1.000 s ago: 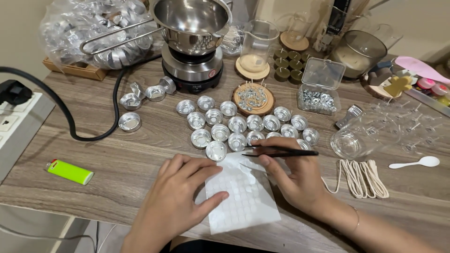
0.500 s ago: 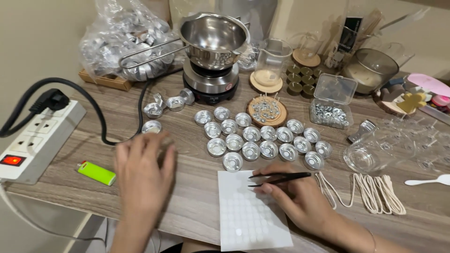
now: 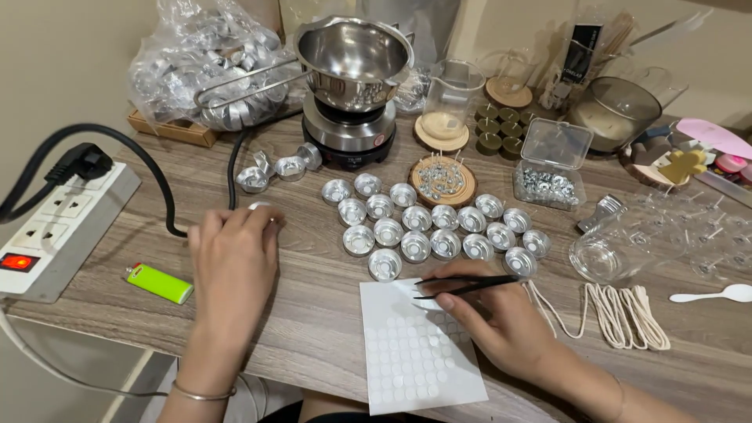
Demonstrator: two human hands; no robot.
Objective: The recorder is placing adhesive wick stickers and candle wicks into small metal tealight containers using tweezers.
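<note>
Wood-grain table (image 3: 313,313), beige wall (image 3: 63,63), right hand (image 3: 501,321) grip pinching tweezers (image 3: 470,286), left hand (image 3: 233,262) grip unclear

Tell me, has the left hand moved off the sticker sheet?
Yes. The left hand has left the sticker sheet and gone left, toward the lighter; it now covers a lone metal cup.

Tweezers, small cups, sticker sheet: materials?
Tweezers in the right hand: likely black-coated metal, thin and matte. Small cups: thin aluminium by the look, bright, with pressed walls. Sticker sheet: white glossy backing paper with pale round dots.
</note>
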